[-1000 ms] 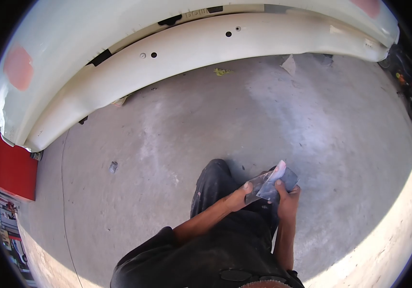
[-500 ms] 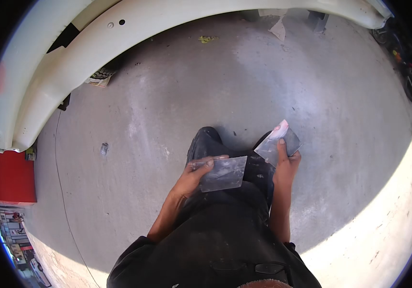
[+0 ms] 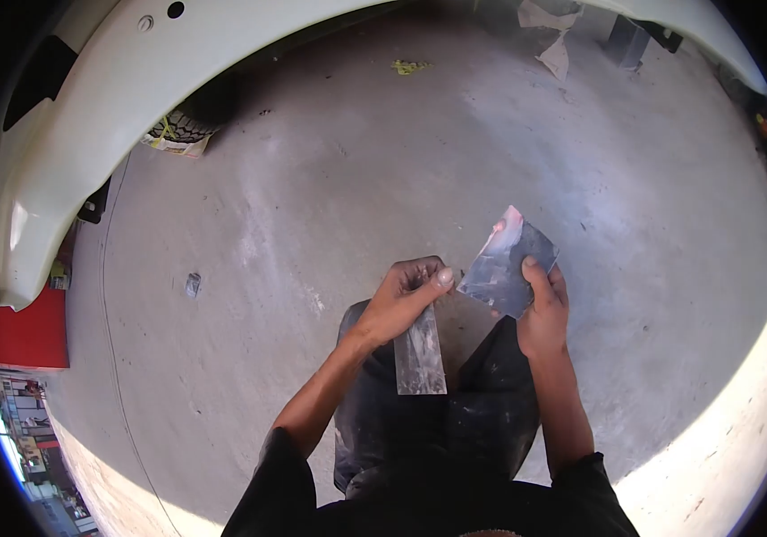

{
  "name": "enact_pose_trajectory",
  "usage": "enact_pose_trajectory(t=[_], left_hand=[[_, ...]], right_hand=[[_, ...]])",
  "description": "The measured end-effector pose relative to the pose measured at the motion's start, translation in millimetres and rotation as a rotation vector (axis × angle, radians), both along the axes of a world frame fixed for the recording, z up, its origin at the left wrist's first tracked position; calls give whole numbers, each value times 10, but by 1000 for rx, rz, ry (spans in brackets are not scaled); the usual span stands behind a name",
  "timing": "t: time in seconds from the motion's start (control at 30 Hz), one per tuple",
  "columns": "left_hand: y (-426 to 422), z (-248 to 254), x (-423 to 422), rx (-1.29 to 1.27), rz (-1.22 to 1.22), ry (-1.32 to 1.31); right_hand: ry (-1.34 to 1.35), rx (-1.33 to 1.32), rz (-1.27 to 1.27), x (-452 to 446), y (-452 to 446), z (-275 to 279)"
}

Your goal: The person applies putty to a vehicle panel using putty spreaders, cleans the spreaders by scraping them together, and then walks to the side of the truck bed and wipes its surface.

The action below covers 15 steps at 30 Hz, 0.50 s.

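My left hand (image 3: 412, 300) grips the upper end of a smeared grey putty spreader (image 3: 421, 362), a flat rectangular plate hanging down over my dark trousers (image 3: 491, 403). Its upper part is hidden by the fingers. My right hand (image 3: 544, 309) pinches a dark, square putty spreader (image 3: 510, 268) at its right side, thumb on top and fingers mostly beneath. A pale pink paste (image 3: 501, 231) lies along that spreader's upper left edge. The left thumb is close to the left corner of the dark spreader; whether they touch I cannot tell.
A white curved vehicle panel (image 3: 97, 134) arches across the top and left. Behind it stand a tyre (image 3: 182, 128) and torn paper (image 3: 555, 55). A red object (image 3: 21, 331) is at left. On the concrete floor (image 3: 312, 206) lie a crumpled scrap (image 3: 193, 285) and a thin line.
My left hand has risen toward the right one, its spreader turning from sideways to hanging down. The right spreader stays held up, slightly tilted. The view has shifted and my knees are bent higher.
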State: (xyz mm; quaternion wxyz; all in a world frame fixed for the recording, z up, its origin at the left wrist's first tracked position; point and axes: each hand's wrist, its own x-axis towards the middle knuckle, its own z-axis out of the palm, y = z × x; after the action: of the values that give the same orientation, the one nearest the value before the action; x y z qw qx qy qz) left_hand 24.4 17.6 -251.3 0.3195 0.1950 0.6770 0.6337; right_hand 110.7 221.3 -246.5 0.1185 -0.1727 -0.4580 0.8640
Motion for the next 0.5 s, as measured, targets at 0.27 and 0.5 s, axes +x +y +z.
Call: enact_pose_trajectory(t=[0.27,0.5], left_hand=[[296,-374,-171,158,-63,58],[-240,-275,11,161,8,110]], right_hand=[[134,3,142,-50,-19,-555],[124,-19,116,-64,-415,-243]])
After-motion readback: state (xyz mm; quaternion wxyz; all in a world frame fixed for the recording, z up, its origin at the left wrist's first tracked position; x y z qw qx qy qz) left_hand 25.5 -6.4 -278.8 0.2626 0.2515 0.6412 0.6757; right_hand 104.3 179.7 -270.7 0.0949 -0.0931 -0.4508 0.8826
